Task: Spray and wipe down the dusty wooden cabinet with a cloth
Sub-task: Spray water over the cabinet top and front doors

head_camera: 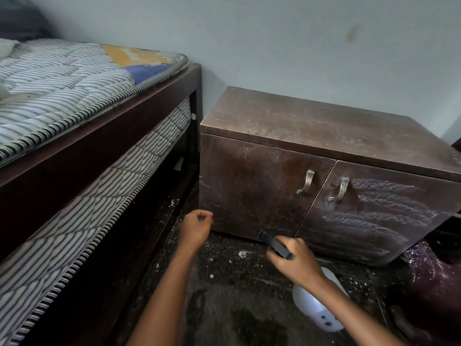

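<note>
low beside the bed (99, 151), the dusty wooden cabinet (311, 171) stands on the floor against the wall; right hand (293, 262) grasps the spray bottle (314, 305) by its dark head, nozzle aimed at the left door, apparently ready to wet the dust; left hand (195, 229) loosely curled, holding nothing visible; no cloth in view.

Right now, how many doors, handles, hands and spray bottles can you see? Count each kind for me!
Cabinet doors: 2, the left door and the right door
Metal handles: 2, the left handle and the right handle
Hands: 2, the left hand and the right hand
Spray bottles: 1, the spray bottle, gripped by the right hand
Total: 7
</note>
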The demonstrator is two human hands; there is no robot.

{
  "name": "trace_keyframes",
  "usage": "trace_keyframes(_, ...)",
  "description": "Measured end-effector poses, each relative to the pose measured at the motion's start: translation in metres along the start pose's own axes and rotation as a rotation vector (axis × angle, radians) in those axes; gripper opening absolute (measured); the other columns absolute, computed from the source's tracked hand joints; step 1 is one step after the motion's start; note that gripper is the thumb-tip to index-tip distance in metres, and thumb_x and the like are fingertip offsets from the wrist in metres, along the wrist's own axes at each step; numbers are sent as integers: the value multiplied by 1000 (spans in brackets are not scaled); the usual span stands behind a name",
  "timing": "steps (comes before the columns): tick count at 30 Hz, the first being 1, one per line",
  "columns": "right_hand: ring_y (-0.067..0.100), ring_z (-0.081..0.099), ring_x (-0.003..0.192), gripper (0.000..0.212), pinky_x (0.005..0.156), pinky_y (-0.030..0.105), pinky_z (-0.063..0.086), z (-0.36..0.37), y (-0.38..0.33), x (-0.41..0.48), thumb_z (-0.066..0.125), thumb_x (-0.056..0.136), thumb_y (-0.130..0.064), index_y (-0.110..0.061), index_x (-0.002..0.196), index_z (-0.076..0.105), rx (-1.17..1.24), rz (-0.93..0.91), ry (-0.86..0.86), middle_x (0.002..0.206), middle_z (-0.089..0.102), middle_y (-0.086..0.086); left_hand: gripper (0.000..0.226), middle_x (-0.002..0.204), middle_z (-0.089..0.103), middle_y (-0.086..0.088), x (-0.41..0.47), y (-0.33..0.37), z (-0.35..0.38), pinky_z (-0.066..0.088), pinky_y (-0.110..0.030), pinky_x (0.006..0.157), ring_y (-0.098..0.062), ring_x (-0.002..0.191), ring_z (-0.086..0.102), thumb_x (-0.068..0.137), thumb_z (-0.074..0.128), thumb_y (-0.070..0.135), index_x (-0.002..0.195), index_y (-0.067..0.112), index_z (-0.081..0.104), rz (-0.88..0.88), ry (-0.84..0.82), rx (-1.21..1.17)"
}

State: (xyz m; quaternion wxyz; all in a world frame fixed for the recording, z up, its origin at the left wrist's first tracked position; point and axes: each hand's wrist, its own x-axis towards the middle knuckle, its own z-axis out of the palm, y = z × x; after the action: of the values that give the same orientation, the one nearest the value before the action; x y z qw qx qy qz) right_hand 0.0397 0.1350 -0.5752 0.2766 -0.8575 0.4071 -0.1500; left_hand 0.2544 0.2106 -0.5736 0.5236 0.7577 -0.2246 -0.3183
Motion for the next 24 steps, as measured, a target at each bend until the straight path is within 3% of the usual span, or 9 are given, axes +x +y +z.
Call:
trace_keyframes(12, 16, 39, 42, 26, 48, 29, 27, -28, 43, -23, 64, 81, -21, -13, 60, 52, 33, 192, 222, 44, 43, -4, 13, 103, 68, -12, 0, 3, 31, 50, -43, 93, -26, 101, 62, 90, 51, 14, 86, 19, 62, 10, -98, 48)
trace_keyframes(18, 11, 36, 37, 45, 44, 27, 27, -39, 55, -41, 66, 80, -16, -27, 46, 41, 49, 197, 359, 38, 43, -8, 11, 105, 67, -11, -9, 10, 62, 50, -42, 94, -25, 103, 61, 91, 50, 15, 90, 17, 61, 28, -187, 63)
trace_keyframes(24, 18, 40, 38, 37, 45, 28, 33, -49, 74, -57, 66, 82, -17, -24, 50, 50, 213, 305, 351, 38, 44, -5, 12, 103, 66, -8, -17, 18, 87, 49, -42, 96, -23, 105, 60, 92, 51, 14, 87, 20, 60, 14, -277, 54)
